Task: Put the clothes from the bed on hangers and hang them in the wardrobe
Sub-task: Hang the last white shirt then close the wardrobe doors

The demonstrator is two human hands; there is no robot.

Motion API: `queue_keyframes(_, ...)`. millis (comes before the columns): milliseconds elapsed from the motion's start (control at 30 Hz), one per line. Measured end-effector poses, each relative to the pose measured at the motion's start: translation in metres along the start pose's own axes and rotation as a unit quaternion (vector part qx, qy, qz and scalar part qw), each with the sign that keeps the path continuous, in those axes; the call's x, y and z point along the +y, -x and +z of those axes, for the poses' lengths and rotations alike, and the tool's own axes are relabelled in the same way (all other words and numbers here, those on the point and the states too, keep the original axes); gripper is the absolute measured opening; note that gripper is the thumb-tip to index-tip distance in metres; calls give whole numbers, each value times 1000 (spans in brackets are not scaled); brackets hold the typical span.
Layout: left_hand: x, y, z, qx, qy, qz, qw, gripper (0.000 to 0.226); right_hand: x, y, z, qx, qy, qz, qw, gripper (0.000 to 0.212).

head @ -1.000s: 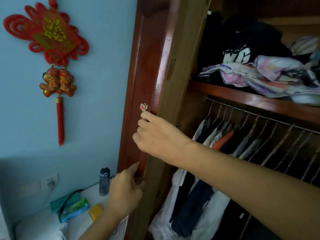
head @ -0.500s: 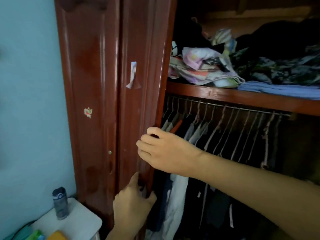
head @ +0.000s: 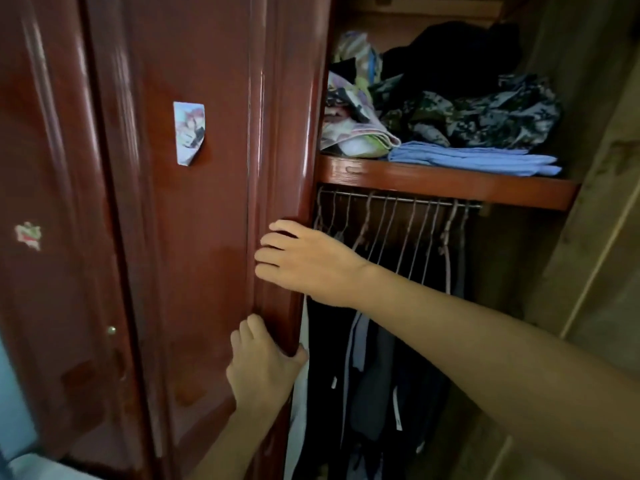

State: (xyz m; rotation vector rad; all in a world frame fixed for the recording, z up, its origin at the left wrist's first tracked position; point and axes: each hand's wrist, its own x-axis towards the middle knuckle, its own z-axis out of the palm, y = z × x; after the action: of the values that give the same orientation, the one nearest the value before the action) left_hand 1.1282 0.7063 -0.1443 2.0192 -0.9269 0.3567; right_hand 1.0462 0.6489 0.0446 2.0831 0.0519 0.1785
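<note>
— Filling most of the view is a tall glossy red-brown wooden wardrobe [head: 214,237], isn't it? How are its doors seen?

— Two door panels are seen on the left side, and the inside is laid bare on the right. The free edge of the nearer door panel [head: 277,168] is gripped by both hands.

— What is seen inside?

— A red-brown wooden shelf [head: 450,183] is loaded with a pile of folded and crumpled clothes [head: 450,116]: dark, camouflage-patterned, floral and pale blue pieces. Beneath it a thin metal rail [head: 398,199] is hung with a row of wire hangers [head: 391,230], and dark and pale garments [head: 374,375] are carried on them. The bed is not shown.

— And the hands?

— The right hand [head: 311,261] is held higher, its fingers [head: 273,252] curled against the door edge. The left hand [head: 259,368] is placed lower, its fingers [head: 251,329] laid on the front and the thumb hooked round the edge.

— Anything smaller?

— A curling picture sticker [head: 189,132] is stuck on the nearer door, a small worn sticker [head: 28,235] on the far one, and a tiny brass knob [head: 111,330] is fixed low down.
</note>
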Motion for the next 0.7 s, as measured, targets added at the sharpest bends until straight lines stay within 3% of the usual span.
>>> queue_keyframes(233, 10, -38, 42, 1, -29, 15, 999, 88, 18, -4, 42, -11, 14, 9, 1000, 41)
queue_keyframes(467, 8, -54, 65, 0, -7, 25, 1000, 79, 31, -10, 76, 21, 9, 20, 1000, 38)
queue_keyframes(567, 5, -47, 67, -2, 44, 13, 999, 76, 28, -11, 85, 33, -11, 44, 998, 38)
queue_keyframes(700, -5, -31, 57, -59, 177, 3, 982, 79, 23, -14, 84, 38, -12, 63, 997, 41)
